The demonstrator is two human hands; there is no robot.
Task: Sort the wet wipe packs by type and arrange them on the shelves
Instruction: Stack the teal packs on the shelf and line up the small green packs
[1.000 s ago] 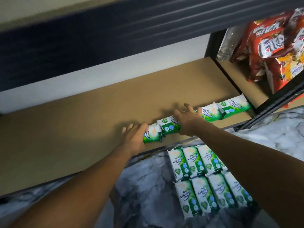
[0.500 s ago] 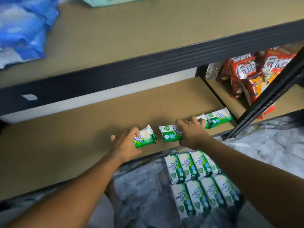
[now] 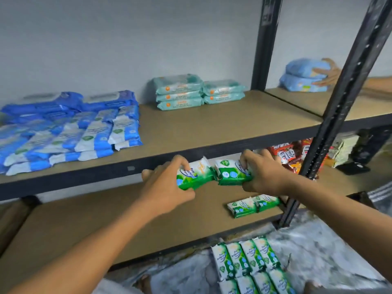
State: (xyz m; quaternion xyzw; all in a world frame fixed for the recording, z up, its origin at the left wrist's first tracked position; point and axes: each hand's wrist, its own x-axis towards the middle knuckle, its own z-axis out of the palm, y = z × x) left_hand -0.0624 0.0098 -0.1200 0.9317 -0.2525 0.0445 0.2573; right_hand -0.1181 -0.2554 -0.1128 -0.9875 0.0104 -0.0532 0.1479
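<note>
My left hand (image 3: 167,187) grips a green-and-white wipe pack (image 3: 196,174), and my right hand (image 3: 264,172) grips a second one (image 3: 231,171). Both packs are lifted in front of the dark edge of the upper shelf (image 3: 212,128), end to end and almost touching. Two more green packs (image 3: 253,204) lie at the right end of the lower shelf (image 3: 106,219). Several green packs (image 3: 246,259) lie in rows on the floor below. The upper shelf holds blue packs (image 3: 67,128) at the left and teal packs (image 3: 197,92) at the back.
A black upright post (image 3: 339,107) crosses the right side, close to my right hand. Behind it another person's hand (image 3: 327,74) rests on a stack of light blue packs (image 3: 303,76). Red snack bags (image 3: 290,154) fill the lower right bay. The marble-pattern floor (image 3: 318,247) lies below.
Both hands have lifted their green packs off the lower shelf up to the upper shelf's edge. The camera has tilted up, bringing the upper shelf and its packs into view.
</note>
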